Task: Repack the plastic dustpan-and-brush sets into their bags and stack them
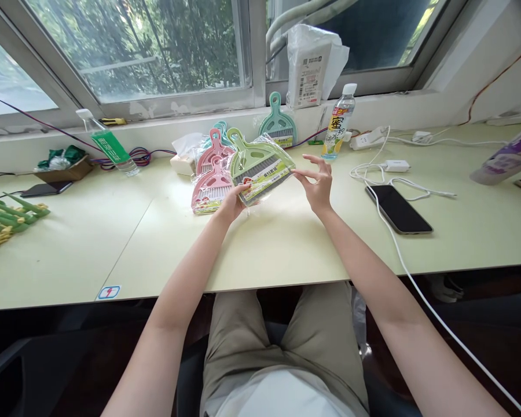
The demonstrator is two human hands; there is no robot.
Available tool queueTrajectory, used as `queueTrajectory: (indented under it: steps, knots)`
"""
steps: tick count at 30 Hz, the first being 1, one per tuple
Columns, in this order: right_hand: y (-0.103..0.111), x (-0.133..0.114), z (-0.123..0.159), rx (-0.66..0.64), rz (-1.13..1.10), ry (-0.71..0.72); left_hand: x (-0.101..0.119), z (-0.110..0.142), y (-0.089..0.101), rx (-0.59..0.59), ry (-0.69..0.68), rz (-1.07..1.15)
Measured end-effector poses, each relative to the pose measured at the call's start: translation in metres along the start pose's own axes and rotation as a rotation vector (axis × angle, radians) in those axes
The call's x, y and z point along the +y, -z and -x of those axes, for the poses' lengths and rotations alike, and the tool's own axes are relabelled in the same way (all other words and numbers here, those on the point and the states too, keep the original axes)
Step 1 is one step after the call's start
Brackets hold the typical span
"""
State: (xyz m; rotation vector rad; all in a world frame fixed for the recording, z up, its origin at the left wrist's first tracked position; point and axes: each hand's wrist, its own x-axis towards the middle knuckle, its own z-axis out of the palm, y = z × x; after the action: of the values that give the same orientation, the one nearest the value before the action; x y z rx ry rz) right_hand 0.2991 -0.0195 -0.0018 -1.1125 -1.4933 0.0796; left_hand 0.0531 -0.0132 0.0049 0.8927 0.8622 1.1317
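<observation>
Above the table I hold a green dustpan and brush set (254,165) in clear wrapping, with a yellow-green label across its bristles. My left hand (234,202) grips its lower left corner, thumb on the front. At the right edge, my right hand (319,182) pinches the wrapping between thumb and forefinger, its other fingers raised. Just behind and left are wrapped pink dustpan sets (211,185), one overlapping another, with a teal one (220,126) partly hidden behind them. Another teal dustpan set (278,121) leans against the wall under the window.
A drink bottle (339,123) and a wrapped tissue pack (310,72) stand at the back. To the right lie a phone (398,208), a charger (396,166) and white cables. A green-labelled bottle (110,145), a small box (65,168) and green-yellow bundles (8,220) are at left.
</observation>
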Motion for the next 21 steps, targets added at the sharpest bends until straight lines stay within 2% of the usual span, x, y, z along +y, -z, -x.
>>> queueTrajectory:
  steps: [6,13,21]
  knots:
    - [-0.002,-0.004,0.001,0.03,-0.014,0.038,-0.002,0.0,0.006,-0.183,0.072,-0.072]
    - [-0.001,-0.008,0.003,0.031,-0.049,-0.007,-0.008,0.003,0.006,-0.287,0.005,-0.229]
    - [-0.004,-0.006,0.005,0.086,-0.012,0.019,-0.005,0.008,-0.003,-0.259,-0.021,-0.326]
